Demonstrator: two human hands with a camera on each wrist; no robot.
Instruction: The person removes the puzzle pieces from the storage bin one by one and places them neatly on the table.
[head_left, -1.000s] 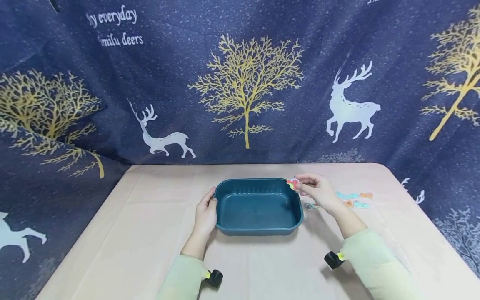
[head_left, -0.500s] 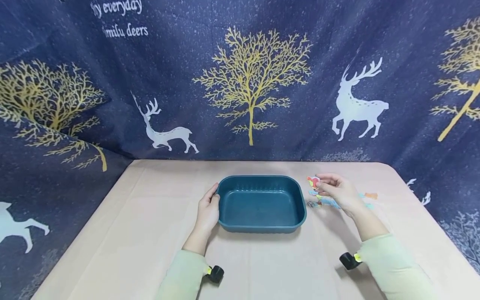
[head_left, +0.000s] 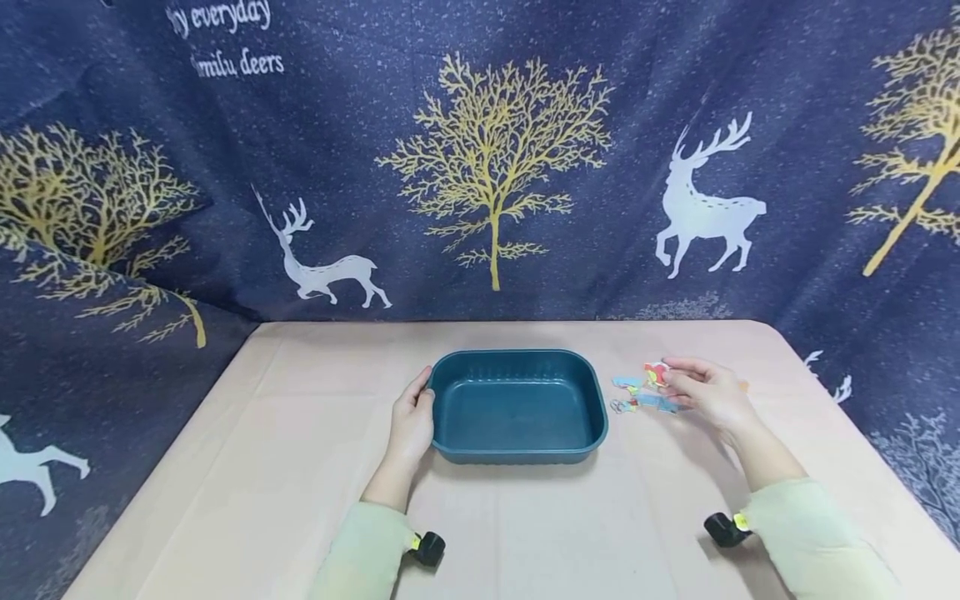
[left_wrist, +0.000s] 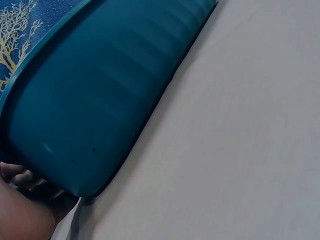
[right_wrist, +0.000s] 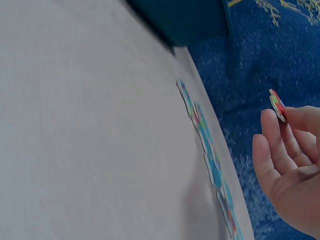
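Observation:
A deep teal rectangular plastic basin (head_left: 517, 417) stands on the table with nothing inside it. My left hand (head_left: 412, 417) grips its left end, and in the left wrist view the fingers (left_wrist: 27, 180) are at the basin's end wall. To the right of the basin, my right hand (head_left: 712, 396) pinches a small flat red, yellow-green and white puzzle piece (head_left: 656, 374) between thumb and fingertips, raised above the table. Beneath that hand lie several flat light-blue, colourful pieces (head_left: 652, 402), partly hidden by it; in the right wrist view these pieces (right_wrist: 210, 155) form a narrow strip.
A beige cloth covers the table (head_left: 300, 467). Behind it hangs a dark blue curtain (head_left: 585, 283) printed with white deer and gold trees. Small black cameras (head_left: 429, 550) are fixed at both wrists, next to pale green sleeves (head_left: 367, 542).
My right hand has moved right, from the basin's right rim to above the flat pieces, with the puzzle piece still pinched. The left hand stays at the basin's left end.

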